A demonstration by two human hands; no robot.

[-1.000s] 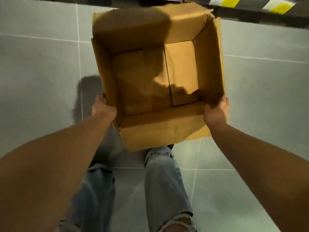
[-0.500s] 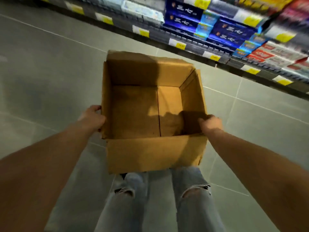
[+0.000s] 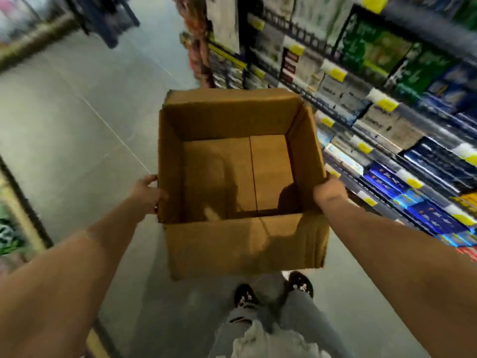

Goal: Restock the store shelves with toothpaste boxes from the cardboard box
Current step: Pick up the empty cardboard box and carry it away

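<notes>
An open brown cardboard box (image 3: 237,244) hangs in the air in front of me, and its inside shows only bare cardboard. My left hand (image 3: 145,193) grips its left wall near the near corner. My right hand (image 3: 329,191) grips the right wall, fingers curled over the rim into the box. Store shelves (image 3: 382,130) packed with blue, white and green toothpaste boxes (image 3: 387,180) and yellow price tags run along the right side, close to the box's right wall.
A grey tiled aisle floor (image 3: 77,130) stretches ahead on the left. Another shelf unit (image 3: 15,218) edges in at the far left. My legs in light jeans and dark shoes (image 3: 300,284) stand below the box. A dark blurred object (image 3: 108,19) stands far down the aisle.
The box has come up off the floor, held on both sides. My view has swung from the floor up along the aisle, and the shelves now run along the right.
</notes>
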